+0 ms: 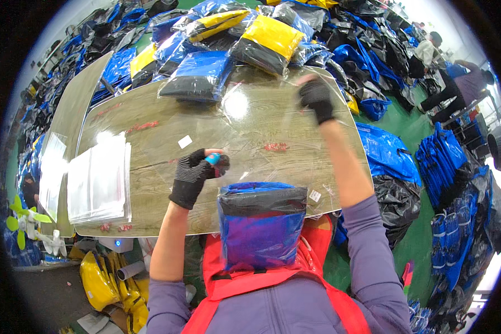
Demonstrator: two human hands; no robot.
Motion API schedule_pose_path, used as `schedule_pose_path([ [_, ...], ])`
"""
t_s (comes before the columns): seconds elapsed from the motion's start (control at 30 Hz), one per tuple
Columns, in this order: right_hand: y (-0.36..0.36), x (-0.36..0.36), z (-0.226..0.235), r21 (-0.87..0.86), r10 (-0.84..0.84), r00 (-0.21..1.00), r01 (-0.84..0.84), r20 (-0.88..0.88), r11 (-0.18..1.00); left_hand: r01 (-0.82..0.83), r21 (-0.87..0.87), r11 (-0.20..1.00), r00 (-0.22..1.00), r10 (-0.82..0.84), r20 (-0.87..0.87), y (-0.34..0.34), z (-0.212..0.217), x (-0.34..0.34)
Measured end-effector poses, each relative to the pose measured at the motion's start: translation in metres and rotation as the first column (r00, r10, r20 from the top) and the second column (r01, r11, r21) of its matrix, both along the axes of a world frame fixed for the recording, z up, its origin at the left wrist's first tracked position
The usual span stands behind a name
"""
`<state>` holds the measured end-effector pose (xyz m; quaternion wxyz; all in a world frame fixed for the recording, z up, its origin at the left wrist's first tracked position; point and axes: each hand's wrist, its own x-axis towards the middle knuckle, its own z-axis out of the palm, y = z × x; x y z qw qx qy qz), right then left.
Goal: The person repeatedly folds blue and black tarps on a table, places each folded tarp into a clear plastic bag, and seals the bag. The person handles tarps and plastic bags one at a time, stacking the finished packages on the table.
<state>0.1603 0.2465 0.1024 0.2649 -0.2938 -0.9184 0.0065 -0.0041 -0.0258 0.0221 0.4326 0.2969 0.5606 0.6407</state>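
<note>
A worker's left hand [191, 179], in a black knit glove with pale stripes and bare fingertips, closes around a small rounded object [213, 159] of light blue and dark parts above the middle of a glossy wood-grain table [317, 161] with curved corners. The right hand [316, 101], also in a dark glove, is blurred over the table's far right portion; whether its fingers are open or closed, or hold anything, cannot be told. At the table's near edge, in front of the worker's red apron [320, 281], sits a folded blue-and-black fabric bundle [261, 228], squarish and sheathed in shiny, wrinkled clear plastic. A stack of flat, glossy transparent sleeves [97, 178] lies on the table's left side, and a small white paper square [185, 142] rests left of its centre. Along the table's far edge are heaped plump, plastic-wrapped packets, among them a blue-and-black packet [197, 75] and a yellow-and-black packet [269, 42]. Beyond the table's right edge, smooth blue sheeting [387, 150] lies over crinkled black plastic [396, 203].
</note>
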Motion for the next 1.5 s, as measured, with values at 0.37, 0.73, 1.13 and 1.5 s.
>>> schedule_pose_path([
  [0.37, -0.040, 0.113, -0.095, -0.829, 0.051, 0.854, -0.515, -0.517, 0.219, 0.081, -0.079, 0.994, 0.977, -0.064, 0.204, -0.011, 0.009, -0.027],
  [0.73, -0.115, 0.195, -0.064, -0.351, 0.554, 0.818, -0.478, 0.154, 0.805, 0.266, -0.220, 0.938, 0.581, -0.338, -0.740, -0.091, 0.020, 0.009],
  [1.13, -0.119, 0.120, -0.112, -0.923, 0.135, 0.981, -0.180, -0.142, 0.340, -0.008, -0.112, 0.994, 0.685, -0.076, -0.725, -0.029, -0.043, 0.027],
  [1.5, 0.074, -0.053, -0.057, -0.469, -0.119, 0.472, -0.882, -0.874, -0.054, -0.610, -0.437, 0.661, 0.102, -0.481, -0.871, -0.086, -0.132, -0.123],
])
